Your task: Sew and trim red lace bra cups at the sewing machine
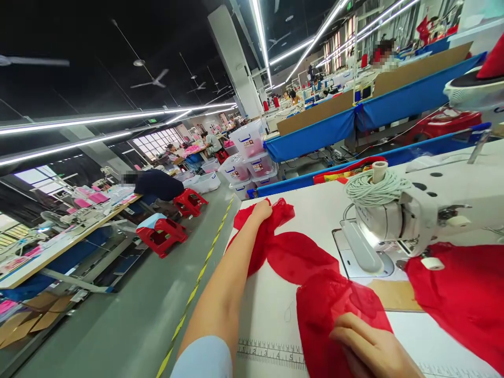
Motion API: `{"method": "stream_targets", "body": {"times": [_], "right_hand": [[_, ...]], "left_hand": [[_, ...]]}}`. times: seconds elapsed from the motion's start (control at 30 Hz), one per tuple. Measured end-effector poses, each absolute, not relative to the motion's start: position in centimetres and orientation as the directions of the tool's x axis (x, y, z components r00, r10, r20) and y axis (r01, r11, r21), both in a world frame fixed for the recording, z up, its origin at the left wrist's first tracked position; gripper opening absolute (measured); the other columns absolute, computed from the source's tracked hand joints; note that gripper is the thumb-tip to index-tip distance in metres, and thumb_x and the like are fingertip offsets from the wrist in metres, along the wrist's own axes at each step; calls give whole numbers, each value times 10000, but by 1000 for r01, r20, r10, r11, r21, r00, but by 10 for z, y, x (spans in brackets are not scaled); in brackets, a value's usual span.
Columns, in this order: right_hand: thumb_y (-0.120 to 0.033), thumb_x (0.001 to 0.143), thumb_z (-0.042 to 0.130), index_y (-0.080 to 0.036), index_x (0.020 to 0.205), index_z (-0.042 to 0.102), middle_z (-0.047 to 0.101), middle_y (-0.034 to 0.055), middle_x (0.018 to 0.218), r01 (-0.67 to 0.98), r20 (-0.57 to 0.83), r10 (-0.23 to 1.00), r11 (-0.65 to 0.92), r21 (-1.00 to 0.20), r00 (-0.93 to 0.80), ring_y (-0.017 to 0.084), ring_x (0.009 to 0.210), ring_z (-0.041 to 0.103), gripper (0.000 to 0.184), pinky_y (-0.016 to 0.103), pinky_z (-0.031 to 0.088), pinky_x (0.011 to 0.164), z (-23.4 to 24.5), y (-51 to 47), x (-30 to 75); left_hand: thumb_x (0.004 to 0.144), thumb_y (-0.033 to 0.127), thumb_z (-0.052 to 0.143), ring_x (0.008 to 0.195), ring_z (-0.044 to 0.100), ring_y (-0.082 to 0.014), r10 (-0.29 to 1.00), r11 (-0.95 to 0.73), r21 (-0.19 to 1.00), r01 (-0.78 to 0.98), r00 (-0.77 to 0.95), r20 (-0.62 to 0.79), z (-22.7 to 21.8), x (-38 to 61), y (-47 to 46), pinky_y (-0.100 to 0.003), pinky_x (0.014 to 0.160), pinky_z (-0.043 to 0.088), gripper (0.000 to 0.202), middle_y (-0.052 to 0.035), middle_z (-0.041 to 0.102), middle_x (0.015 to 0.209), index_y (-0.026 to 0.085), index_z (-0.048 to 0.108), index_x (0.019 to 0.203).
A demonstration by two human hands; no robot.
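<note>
Toward the lower right, pinching a near red piece (318, 315) in the right hand's (374, 344) grip, over the white surface (271, 315); around centre, touching a bunched far red piece (282, 212) with the left hand (262, 210), hiding fingertips, so not telling whether gripping; beyond, at upper centre, seeing stacked bins (250, 142).

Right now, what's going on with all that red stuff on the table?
A person has both hands on red cloth at a sewing machine. The left hand reaches out to a bunched red piece at the white table's far left corner. The right hand touches a nearer sheer red piece. Another red cloth lies on the right, beside the machine.
</note>
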State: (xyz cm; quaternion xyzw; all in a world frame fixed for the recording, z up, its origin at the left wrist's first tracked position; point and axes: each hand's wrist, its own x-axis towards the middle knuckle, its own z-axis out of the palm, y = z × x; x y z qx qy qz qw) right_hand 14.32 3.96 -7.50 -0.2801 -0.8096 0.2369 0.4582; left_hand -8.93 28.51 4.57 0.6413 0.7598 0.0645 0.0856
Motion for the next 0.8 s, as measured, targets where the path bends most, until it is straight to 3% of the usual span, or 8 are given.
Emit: {"method": "stream_targets", "body": {"times": [0.17, 0.33, 0.47, 0.53, 0.6, 0.67, 0.73, 0.8], "right_hand": [[-54, 908, 369, -237, 1087, 509, 632, 69, 935, 232, 597, 672, 727, -647, -438, 160, 812, 671, 292, 216, 540, 691, -55, 42, 152], [-55, 908, 318, -215, 1003, 522, 649, 63, 879, 271, 566, 687, 713, -647, -456, 159, 757, 670, 276, 232, 536, 653, -54, 41, 150], [-75, 890, 331, -200, 872, 576, 637, 47, 757, 339, 458, 660, 724, -601, -595, 173, 636, 628, 276, 263, 496, 567, -43, 31, 147], [-66, 864, 346, -194, 891, 606, 656, 59, 793, 331, 477, 633, 750, -572, -610, 173, 661, 641, 291, 260, 507, 588, -31, 21, 152], [-52, 855, 361, -195, 973, 626, 690, 83, 917, 309, 520, 613, 771, -557, -595, 173, 753, 671, 323, 252, 534, 655, -19, 9, 163], [-48, 863, 384, -214, 1046, 629, 700, 95, 1033, 299, 546, 628, 763, -573, -554, 172, 819, 686, 348, 247, 550, 702, -15, -1, 181], [-91, 884, 411, -233, 1081, 631, 703, 98, 1071, 279, 553, 690, 708, -648, -467, 163, 812, 697, 327, 222, 561, 684, -21, -2, 204], [-227, 896, 477, -255, 1028, 674, 715, 93, 1087, 357, 470, 847, 531, -768, -248, 202, 835, 715, 238, 229, 573, 615, -34, 7, 229]], "left_hand": [[927, 364, 545, 1039, 597, -222, 1000, 3, 145, 989, 2, -31, 59, -61, 224, -440, 885, 506, 310, -92, 597, 1199, 164, 582, 1161], [866, 461, 553, 775, 633, -280, 952, -167, 179, 970, 206, -228, 42, -31, 111, -380, 694, 461, 324, -107, 661, 770, 177, 616, 725], [799, 252, 583, 818, 598, -264, 939, -207, 217, 954, 256, -228, 11, -29, 53, -344, 683, 421, 60, -94, 637, 887, 203, 547, 803], [801, 187, 505, 820, 556, -227, 950, -216, 357, 909, 280, -139, 0, -35, 42, -327, 706, 402, 38, -70, 598, 909, 219, 485, 798], [817, 227, 490, 737, 495, -178, 956, -176, 615, 768, 282, -78, -1, -45, 38, -294, 681, 377, 91, -16, 540, 812, 231, 412, 770], [843, 326, 494, 653, 436, -138, 947, -40, 837, 546, 287, -143, 6, -57, 38, -256, 620, 343, 184, 33, 473, 726, 239, 346, 775], [859, 398, 477, 636, 444, -120, 897, 107, 903, 415, 352, -268, 19, -70, 39, -235, 598, 340, 225, 41, 504, 751, 247, 313, 824], [875, 364, 418, 643, 489, -123, 847, 79, 817, 571, 395, -357, 32, -83, 42, -232, 593, 364, 148, 18, 578, 832, 251, 331, 917]]}}
